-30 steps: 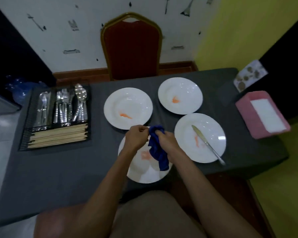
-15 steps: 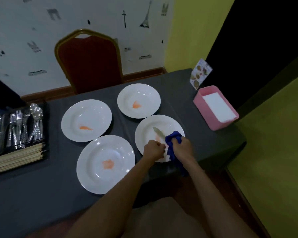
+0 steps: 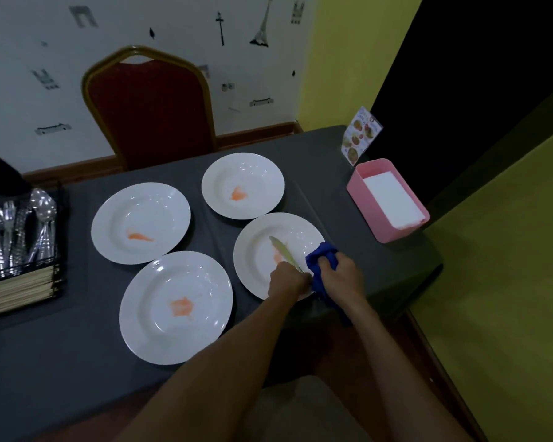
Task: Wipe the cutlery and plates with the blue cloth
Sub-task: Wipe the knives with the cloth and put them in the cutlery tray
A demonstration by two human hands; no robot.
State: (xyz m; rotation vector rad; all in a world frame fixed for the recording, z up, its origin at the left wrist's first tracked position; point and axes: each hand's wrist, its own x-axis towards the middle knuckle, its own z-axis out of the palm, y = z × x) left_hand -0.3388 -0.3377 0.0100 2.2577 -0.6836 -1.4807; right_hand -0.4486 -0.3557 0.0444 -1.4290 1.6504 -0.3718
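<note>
Dark grey worktop [image 3: 332,173], patterned wall and red chair [image 3: 147,106] behind. Four white plates, each with an orange smear.

- Knife [image 3: 283,252] lies on the right-hand plate [image 3: 300,223]. Its long axis runs from the near rim up toward 11 o'clock, blade tip over the plate's well and crossing the smear.
- Left hand [image 3: 288,280] sits over the handle end, fingers curled down round it. The handle itself is hidden under the hand.
- Right hand [image 3: 344,275] has its fingers bunched tight on the blue cloth [image 3: 321,256]. The wad pokes out at 11 o'clock of the knuckles and a tail hangs off the worktop edge.
- Cloth is just beside the knife handle, at its 3 o'clock. Whether they touch, cannot tell.
- Likely next: bring the cloth left onto the blade and stroke along the 11 o'clock axis while the left hand steadies it.
- Cutlery tray [image 3: 20,234] sits well apart at 9 o'clock, the pink box [image 3: 387,202] at 2 o'clock.
</note>
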